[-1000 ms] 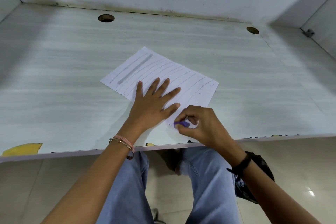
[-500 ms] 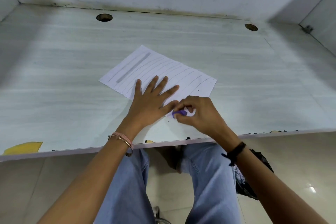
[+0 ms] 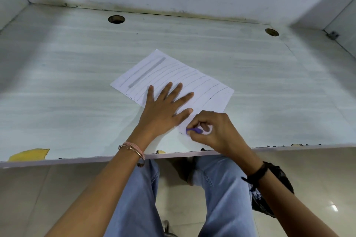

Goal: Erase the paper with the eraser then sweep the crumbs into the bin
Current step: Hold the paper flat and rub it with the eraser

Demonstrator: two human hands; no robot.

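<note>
Hands: we are seeing the left hand (image 3: 163, 113) lying flat on the sheet with its fingers straight and spread, gripping nothing, while the right hand (image 3: 213, 131) is curling its fingers and thumb round the eraser, just beside the left thumb.
Surface (image 3: 67, 82): we are looking down on a pale, streaked top that is filling most of the view and meeting a white wall at the back.
Legs: we are noticing blue jeans (image 3: 138, 208) showing below the near edge of the surface.
Paper (image 3: 173, 71): we are finding it lying askew near the middle of the surface, carrying pencil lines and a grey bar (image 3: 147, 72) near its far corner.
Bag: we are making out a dark bag (image 3: 277, 184) sitting on the floor beside the right forearm.
Yellow patch (image 3: 28, 154): we are spotting it showing at the near left edge of the surface.
Holes: we are counting two round openings (image 3: 116, 19) (image 3: 271, 32) sitting near the back wall.
Eraser (image 3: 193, 131): we are seeing the purple piece touching the paper at its near corner, half hidden by the fingers.
Specks (image 3: 181, 132): we are picking out tiny dark bits lying on the paper just left of the eraser.
</note>
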